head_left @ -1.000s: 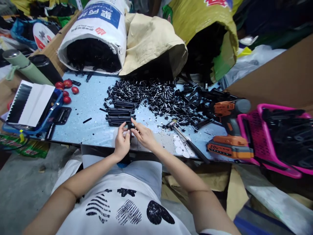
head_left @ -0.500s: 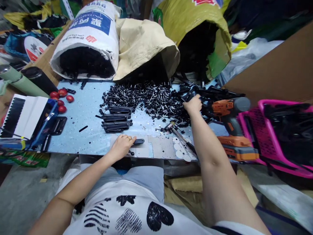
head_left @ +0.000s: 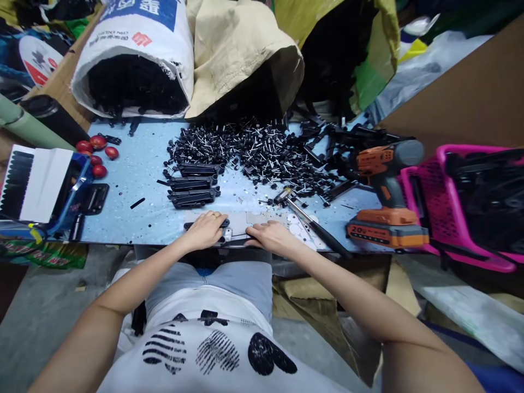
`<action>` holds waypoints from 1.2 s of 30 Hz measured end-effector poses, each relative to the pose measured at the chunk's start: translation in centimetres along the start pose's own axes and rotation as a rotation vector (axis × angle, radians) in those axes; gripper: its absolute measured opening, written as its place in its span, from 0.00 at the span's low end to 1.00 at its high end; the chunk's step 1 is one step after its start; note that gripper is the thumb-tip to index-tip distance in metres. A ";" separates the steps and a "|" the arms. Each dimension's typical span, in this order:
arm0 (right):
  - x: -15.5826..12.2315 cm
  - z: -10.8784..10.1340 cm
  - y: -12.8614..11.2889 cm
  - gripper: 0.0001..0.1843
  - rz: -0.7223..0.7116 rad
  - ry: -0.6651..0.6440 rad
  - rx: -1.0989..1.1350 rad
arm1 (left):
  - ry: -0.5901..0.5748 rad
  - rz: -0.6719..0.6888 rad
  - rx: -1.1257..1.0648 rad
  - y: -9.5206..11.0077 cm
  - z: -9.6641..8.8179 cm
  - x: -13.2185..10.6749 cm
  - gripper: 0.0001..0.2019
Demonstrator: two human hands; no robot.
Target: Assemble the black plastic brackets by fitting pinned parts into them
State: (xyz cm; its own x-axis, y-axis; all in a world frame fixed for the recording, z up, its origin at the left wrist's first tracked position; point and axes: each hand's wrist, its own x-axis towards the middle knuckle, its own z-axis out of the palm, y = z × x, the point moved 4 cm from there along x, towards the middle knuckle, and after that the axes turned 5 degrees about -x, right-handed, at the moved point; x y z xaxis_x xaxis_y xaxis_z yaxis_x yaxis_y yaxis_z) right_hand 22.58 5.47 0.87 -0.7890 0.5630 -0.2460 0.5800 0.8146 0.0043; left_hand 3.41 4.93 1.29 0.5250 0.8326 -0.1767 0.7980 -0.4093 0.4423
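Note:
My left hand point(head_left: 207, 230) lies over a long black plastic part point(head_left: 189, 225) at the near edge of the light blue table point(head_left: 139, 185), fingers curled down on it. My right hand point(head_left: 268, 237) rests just to the right on the table edge, fingers bent and pressed together; what they hold is hidden. Beyond my hands lie stacked black bars point(head_left: 192, 188) and a wide heap of small black pins with metal stems point(head_left: 254, 155).
An orange cordless drill point(head_left: 385, 191) and a hammer point(head_left: 311, 221) lie at the right. A pink basket point(head_left: 475, 202) stands farther right. Open sacks point(head_left: 139, 71) of black parts line the back. Red fruits point(head_left: 95, 153), a blue tray point(head_left: 69, 191) and cylinders point(head_left: 49, 117) sit left.
My right hand came back from the pile of black parts by the drill to the table's near edge beside my left hand. The left hand stayed on the black part.

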 end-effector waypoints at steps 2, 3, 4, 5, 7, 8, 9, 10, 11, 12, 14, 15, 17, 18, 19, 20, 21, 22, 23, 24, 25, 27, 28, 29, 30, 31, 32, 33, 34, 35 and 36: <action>0.0 0.2 -0.2 0.23 0.061 0.012 -0.020 | 0.012 -0.003 0.000 0.3 -0.1 -0.1 0.22; 0.0 0.1 -0.3 0.23 0.084 0.020 -0.027 | 0.025 -0.006 -0.002 0.4 -0.1 -0.1 0.25; -0.1 -0.1 -0.5 0.23 0.106 0.027 -0.033 | 0.038 -0.010 -0.006 0.5 -0.1 -0.2 0.29; -0.1 -0.3 -0.6 0.23 0.125 0.032 -0.037 | 0.051 -0.014 -0.011 0.6 -0.1 -0.2 0.32; -0.3 -0.6 -1.0 0.22 0.148 0.031 -0.038 | 0.070 -0.016 -0.020 0.6 0.0 -0.3 0.36; -0.3 -0.8 -1.1 0.22 0.150 0.026 -0.038 | 0.075 -0.008 -0.019 0.5 0.0 -0.3 0.36; -0.4 -0.9 -1.3 0.22 0.149 0.022 -0.038 | 0.080 0.002 -0.013 0.5 0.1 -0.3 0.35; -0.4 -1.0 -1.4 0.22 0.147 0.024 -0.039 | 0.086 0.009 -0.004 0.4 0.1 -0.3 0.35; -0.5 -1.2 -1.5 0.22 0.149 0.034 -0.045 | 0.091 0.013 0.002 0.3 0.1 -0.4 0.35; -0.5 -1.5 -1.6 0.22 0.153 0.050 -0.054 | 0.099 0.012 0.000 0.2 0.1 -0.5 0.34; -0.6 -2.3 -2.0 0.22 0.166 0.087 -0.080 | 0.137 0.015 -0.026 0.0 0.0 -0.7 0.33; -0.7 -2.8 -2.2 0.22 0.171 0.099 -0.096 | 0.164 0.026 -0.044 -0.1 0.0 -0.9 0.31; -0.7 -3.8 -2.6 0.22 0.174 0.109 -0.126 | 0.219 0.070 -0.068 -0.1 0.0 -1.3 0.26; -0.7 -4.3 -2.8 0.21 0.172 0.112 -0.140 | 0.246 0.092 -0.073 -0.2 0.1 -1.5 0.24; -0.6 -4.8 -2.9 0.21 0.165 0.119 -0.152 | 0.268 0.108 -0.079 -0.3 0.2 -1.6 0.22; -0.6 -5.2 -3.0 0.21 0.152 0.129 -0.165 | 0.286 0.116 -0.087 -0.4 0.3 -1.8 0.21; -0.5 -5.5 -2.9 0.20 0.137 0.141 -0.176 | 0.301 0.117 -0.097 -0.5 0.4 -2.0 0.21; -0.4 -5.7 -2.8 0.20 0.121 0.155 -0.186 | 0.310 0.111 -0.108 -0.6 0.5 -2.1 0.22; -0.3 -5.6 -2.6 0.20 0.104 0.169 -0.192 | 0.311 0.098 -0.117 -0.7 0.5 -2.2 0.22; -0.3 -5.4 -2.3 0.20 0.086 0.179 -0.192 | 0.297 0.084 -0.120 -0.8 0.5 -2.2 0.23; -0.3 -5.0 -1.9 0.20 0.072 0.187 -0.184 | 0.266 0.071 -0.116 -0.7 0.5 -2.1 0.24; -0.4 -3.6 -0.9 0.22 0.071 0.196 -0.152 | 0.178 0.082 -0.093 -0.2 0.3 -1.1 0.27; -0.5 -2.7 -0.3 0.23 0.083 0.200 -0.131 | 0.141 0.105 -0.080 0.2 0.1 -0.1 0.28; -0.7 -1.9 0.2 0.24 0.103 0.205 -0.112 | 0.120 0.128 -0.072 0.6 -0.3 1.3 0.28; -0.9 -1.1 0.6 0.25 0.117 0.212 -0.095 | 0.121 0.149 -0.066 1.0 -0.7 3.1 0.27; -1.1 -0.5 0.9 0.25 0.120 0.219 -0.079 | 0.144 0.140 -0.065 1.4 -1.2 5.2 0.24; -1.3 0.0 1.2 0.24 0.115 0.226 -0.063 | 0.175 0.093 -0.065 1.5 -1.6 7.5 0.20; -1.5 0.3 1.5 0.23 0.117 0.236 -0.047 | 0.202 0.026 -0.053 1.6 -1.9 9.8 0.17; -1.7 0.4 1.9 0.23 0.135 0.252 -0.031 | 0.190 -0.012 -0.028 1.8 -2.0 12.1 0.17; -1.8 0.3 2.5 0.22 0.174 0.270 -0.017 | 0.156 -0.024 -0.003 2.1 -1.8 14.2 0.17; -1.8 0.2 3.4 0.21 0.237 0.288 -0.007 | 0.141 -0.053 0.016 2.2 -1.6 15.9 0.16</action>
State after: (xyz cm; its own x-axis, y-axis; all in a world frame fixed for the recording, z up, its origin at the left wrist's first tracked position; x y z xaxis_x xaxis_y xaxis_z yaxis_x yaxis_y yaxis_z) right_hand 26.01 7.22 1.17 -0.6578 0.7518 0.0450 0.7531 0.6569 0.0349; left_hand 13.05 17.83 0.86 0.4358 0.8970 -0.0740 0.8288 -0.3679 0.4215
